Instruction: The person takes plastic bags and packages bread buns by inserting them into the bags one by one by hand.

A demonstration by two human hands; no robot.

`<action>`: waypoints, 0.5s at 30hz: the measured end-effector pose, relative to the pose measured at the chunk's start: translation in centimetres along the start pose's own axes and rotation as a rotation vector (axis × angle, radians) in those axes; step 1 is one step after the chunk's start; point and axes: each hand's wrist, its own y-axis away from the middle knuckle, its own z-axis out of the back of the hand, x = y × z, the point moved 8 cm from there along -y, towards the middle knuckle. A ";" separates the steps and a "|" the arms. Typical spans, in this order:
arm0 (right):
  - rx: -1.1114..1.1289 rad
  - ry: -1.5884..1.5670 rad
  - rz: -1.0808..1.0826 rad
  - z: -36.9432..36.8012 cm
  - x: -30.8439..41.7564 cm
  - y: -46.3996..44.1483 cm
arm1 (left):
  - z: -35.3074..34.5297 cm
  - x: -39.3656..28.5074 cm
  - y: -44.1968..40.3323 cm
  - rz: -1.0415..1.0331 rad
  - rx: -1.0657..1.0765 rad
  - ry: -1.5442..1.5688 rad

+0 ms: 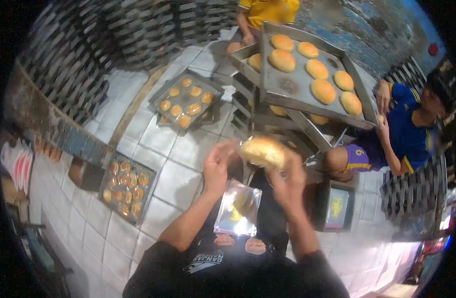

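A golden bread bun (263, 152) is held up in front of me, its lower right side in the grip of my right hand (288, 181). My left hand (221, 163) is just left of the bun, fingers curled and blurred; whether it pinches anything is hard to tell. On my lap lies a stack of clear plastic bags (239, 207) with yellow print. Straight ahead, a metal tray (296, 81) of several plain buns rests tilted on a pile of trays.
Trays of glazed buns stand on the tiled floor, one ahead left (212, 82) and one at the left (154, 196). A person in blue (409, 114) sits at the right, another in yellow (267, 12) beyond the pile. A box with bags (338, 206) is right of me.
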 end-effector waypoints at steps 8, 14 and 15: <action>-0.366 0.561 0.347 8.5 8.7 -8.7 | 0.1 1.2 6.1 -0.292 0.352 -0.938; 0.485 0.385 0.151 -2.4 -2.9 5.9 | 2.3 1.2 10.5 -0.606 0.491 -1.326; 0.474 0.371 0.123 -2.8 -4.2 6.9 | 1.2 0.6 10.9 -0.695 0.595 -1.262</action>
